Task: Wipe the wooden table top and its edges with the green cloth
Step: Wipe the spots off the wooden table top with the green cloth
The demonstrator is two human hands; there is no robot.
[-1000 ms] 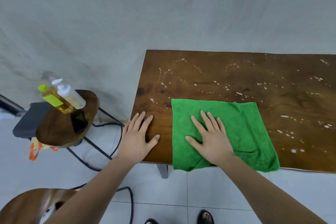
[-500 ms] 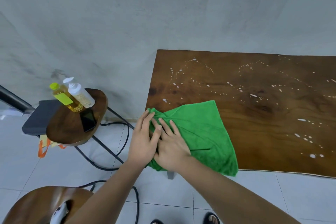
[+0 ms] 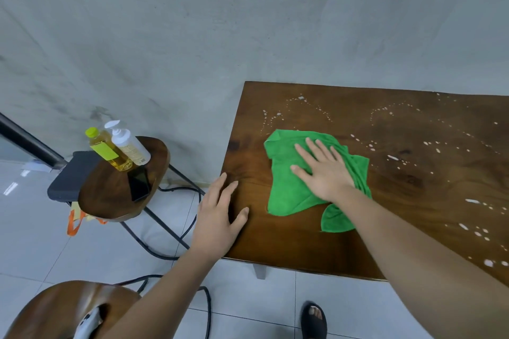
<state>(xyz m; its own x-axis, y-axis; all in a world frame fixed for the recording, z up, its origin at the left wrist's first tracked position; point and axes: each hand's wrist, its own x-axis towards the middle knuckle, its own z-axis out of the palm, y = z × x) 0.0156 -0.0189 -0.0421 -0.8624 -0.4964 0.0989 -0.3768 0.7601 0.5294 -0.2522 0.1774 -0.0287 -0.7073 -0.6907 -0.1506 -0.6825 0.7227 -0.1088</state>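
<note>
Cloth position is what changed in the head view: the green cloth (image 3: 297, 190), bunched at the near left corner half a second ago under both hands, now lies crumpled further in on the wooden surface (image 3: 289, 242), close to the white droplets (image 3: 391, 157). The right hand (image 3: 322, 170) presses it down with fingers straight and spread. The left hand (image 3: 220, 217) has come off the cloth and rests flat on the surface's left edge. That corner looks wiped, but most droplets to the right remain, so the job seems early.
</note>
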